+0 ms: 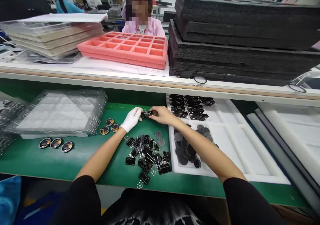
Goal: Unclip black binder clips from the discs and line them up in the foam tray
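Note:
In a white glove, my left hand [132, 119] pinches one side of a black binder clip [145, 114] above the green bench. My bare right hand [162, 115] closes on its other side; a small dark round piece seems to be there too, partly hidden by the fingers. Below them lies a loose heap of black binder clips [147, 155] with silver handles. Two grey discs [159, 137] rest beside the heap. Left of my gloved hand are three oval pieces with an orange-and-black pattern [105, 130], and three similar pieces [55, 143] sit farther left.
A white compartment tray [237, 145] on the right holds dark discs [186, 150] and rows of binder clips [187, 106]. Clear plastic trays [60, 115] are stacked left. On the shelf stand a pink grid tray [125, 48] and black foam blocks [240, 41]; a person sits behind.

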### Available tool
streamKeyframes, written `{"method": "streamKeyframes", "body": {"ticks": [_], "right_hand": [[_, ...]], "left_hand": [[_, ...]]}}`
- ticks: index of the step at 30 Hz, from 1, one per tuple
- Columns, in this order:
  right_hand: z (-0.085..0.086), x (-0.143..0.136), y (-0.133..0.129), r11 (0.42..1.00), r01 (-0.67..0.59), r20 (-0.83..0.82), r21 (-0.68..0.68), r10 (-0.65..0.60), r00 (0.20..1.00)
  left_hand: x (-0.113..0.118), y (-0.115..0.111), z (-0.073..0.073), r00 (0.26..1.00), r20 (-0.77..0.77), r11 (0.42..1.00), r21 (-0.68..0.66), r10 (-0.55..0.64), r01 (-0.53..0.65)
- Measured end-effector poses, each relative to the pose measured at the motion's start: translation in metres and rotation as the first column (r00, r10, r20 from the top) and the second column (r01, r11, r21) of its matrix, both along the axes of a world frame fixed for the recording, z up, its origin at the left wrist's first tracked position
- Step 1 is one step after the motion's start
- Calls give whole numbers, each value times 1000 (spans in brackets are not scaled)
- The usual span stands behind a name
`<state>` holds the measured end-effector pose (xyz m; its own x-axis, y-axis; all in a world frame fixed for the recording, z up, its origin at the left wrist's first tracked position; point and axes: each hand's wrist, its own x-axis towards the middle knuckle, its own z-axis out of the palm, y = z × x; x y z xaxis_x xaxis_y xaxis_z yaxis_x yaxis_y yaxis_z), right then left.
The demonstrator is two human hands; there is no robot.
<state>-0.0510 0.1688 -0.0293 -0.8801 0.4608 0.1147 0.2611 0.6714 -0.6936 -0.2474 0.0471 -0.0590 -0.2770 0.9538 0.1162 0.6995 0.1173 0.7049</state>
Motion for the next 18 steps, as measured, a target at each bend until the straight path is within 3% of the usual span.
{"method": "streamKeyframes", "body": {"ticks": [3,6,9,18], "right_hand": [[-7,8,-5,989,64,0,-136,-65,998],[-17,11,-9,962,39,-7,-271,-43,999],[-25,12,-11,945,41,15,-324,-38,999],[-35,10,-13,906,37,29,-422,-27,999]], "left_hand": [[4,-1,-2,981,-194,999,-28,13,-19],[4,0,-6,959,-282,998,-70,-23,3],[2,1,-8,933,-354,993,-118,-66,25],[-4,2,-12,913,-384,985,-154,-136,82]]}}
